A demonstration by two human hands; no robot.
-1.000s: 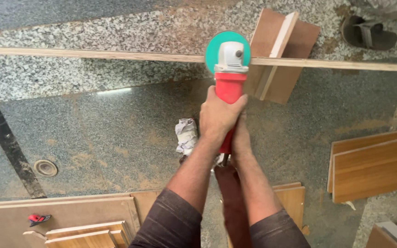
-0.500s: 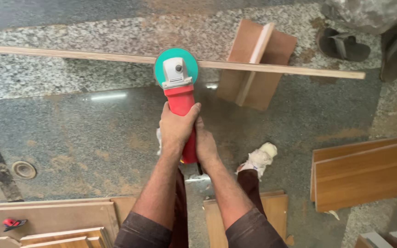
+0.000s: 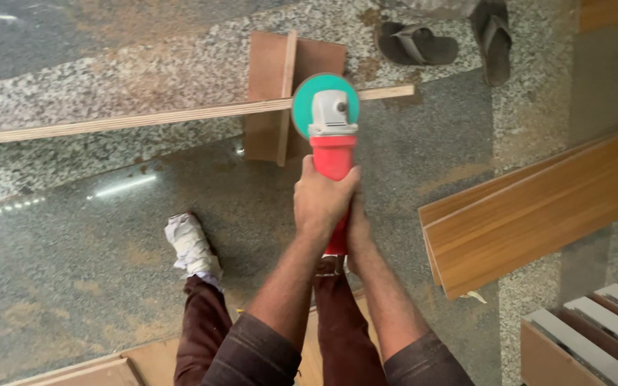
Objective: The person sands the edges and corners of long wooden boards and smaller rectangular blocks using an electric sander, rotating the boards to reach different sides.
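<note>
Both my hands grip a red angle grinder (image 3: 332, 146) with a grey head and a teal disc (image 3: 303, 101). My left hand (image 3: 323, 200) wraps the red body from above. My right hand (image 3: 357, 230) holds the rear of the handle just behind it. The disc sits over a long thin wooden strip (image 3: 144, 118) that lies across the granite floor, close to the strip's right end (image 3: 395, 91). The strip rests on a brown wooden block (image 3: 265, 68).
Two dark sandals (image 3: 416, 46) lie at the top right. Stacked orange-brown wood panels (image 3: 538, 214) lie on the right, with a slatted piece (image 3: 595, 336) below them. My foot in a white wrapped shoe (image 3: 191, 243) stands on the floor, and a board (image 3: 87, 372) lies at the bottom left.
The grinder has travelled rightward along the strip and is now near its right end, past the wooden block. Both hands kept their grip.
</note>
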